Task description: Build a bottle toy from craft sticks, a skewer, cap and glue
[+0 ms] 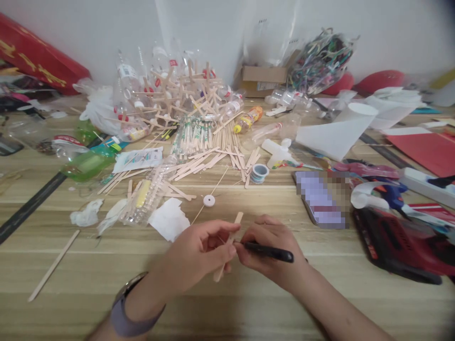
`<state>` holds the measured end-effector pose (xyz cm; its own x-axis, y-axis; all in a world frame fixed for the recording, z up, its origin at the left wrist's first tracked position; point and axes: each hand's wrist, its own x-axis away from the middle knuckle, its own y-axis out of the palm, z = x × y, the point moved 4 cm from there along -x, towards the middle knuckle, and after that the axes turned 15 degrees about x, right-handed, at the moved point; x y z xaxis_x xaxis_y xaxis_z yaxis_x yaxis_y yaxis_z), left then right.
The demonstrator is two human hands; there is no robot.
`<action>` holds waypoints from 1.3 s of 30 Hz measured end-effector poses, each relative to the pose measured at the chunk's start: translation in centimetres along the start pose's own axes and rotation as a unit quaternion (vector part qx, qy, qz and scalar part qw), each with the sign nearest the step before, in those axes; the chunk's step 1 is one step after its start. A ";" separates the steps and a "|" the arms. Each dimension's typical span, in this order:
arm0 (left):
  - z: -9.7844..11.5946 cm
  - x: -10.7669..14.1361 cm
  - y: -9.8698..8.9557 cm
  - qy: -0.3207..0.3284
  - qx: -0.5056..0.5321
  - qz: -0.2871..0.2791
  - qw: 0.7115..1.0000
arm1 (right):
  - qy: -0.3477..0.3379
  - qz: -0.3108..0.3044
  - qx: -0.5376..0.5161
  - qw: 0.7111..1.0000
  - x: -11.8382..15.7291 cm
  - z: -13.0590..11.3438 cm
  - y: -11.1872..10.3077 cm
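Near the front middle of the table, my left hand [201, 258] pinches a flat wooden stick [228, 244], which slants upward to the right between thumb and fingers. My right hand [272, 251] is closed round a black-handled tool [270, 252]; its thin tip points left and meets or nearly meets the stick, partly hidden by the fingers. Beyond my hands, a small white disc with a hole [209, 201] sits by a thin wooden skewer [218, 182]. A white paper piece [169, 219] lies left of them.
Another flat stick [53, 266] lies at the left. Behind are heaped sticks [202, 161], a green bottle [87, 163] and a spool [259, 173]. A phone [322, 200] and a red and black case [398, 241] lie to the right, near a white paper cone [339, 130].
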<state>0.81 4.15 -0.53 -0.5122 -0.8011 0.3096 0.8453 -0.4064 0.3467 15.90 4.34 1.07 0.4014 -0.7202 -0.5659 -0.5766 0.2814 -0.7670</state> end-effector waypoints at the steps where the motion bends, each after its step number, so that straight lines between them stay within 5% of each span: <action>1: -0.1 -0.1 0.0 -0.005 0.009 0.005 1.000 | -0.001 -0.002 0.003 1.000 0.1 0.1 0.1; 6: -0.1 -0.4 -0.5 0.026 0.030 0.058 0.998 | 0.044 -0.028 0.009 0.999 -0.1 0.6 0.1; 13: 0.1 -0.2 -1.1 0.060 -0.104 0.134 0.984 | 0.024 -0.025 0.050 0.998 0.1 0.1 0.4; 20: -0.1 -0.2 -0.7 0.062 -0.117 0.121 0.984 | -0.070 -0.012 0.103 0.992 0.2 -0.4 0.7; 34: -0.8 -0.1 -0.1 0.032 -0.079 0.145 0.986 | -0.102 0.008 0.236 0.966 0.7 -0.3 0.8; 39: -0.3 0.1 0.1 0.054 -0.165 0.163 0.971 | -0.098 0.004 0.255 0.962 0.5 -0.7 0.6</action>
<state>0.84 3.92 -0.71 -0.2052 -0.9450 0.2546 0.9718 -0.2276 -0.0617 15.33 3.68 0.54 0.5543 -0.5969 -0.5800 -0.1762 0.5969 -0.7827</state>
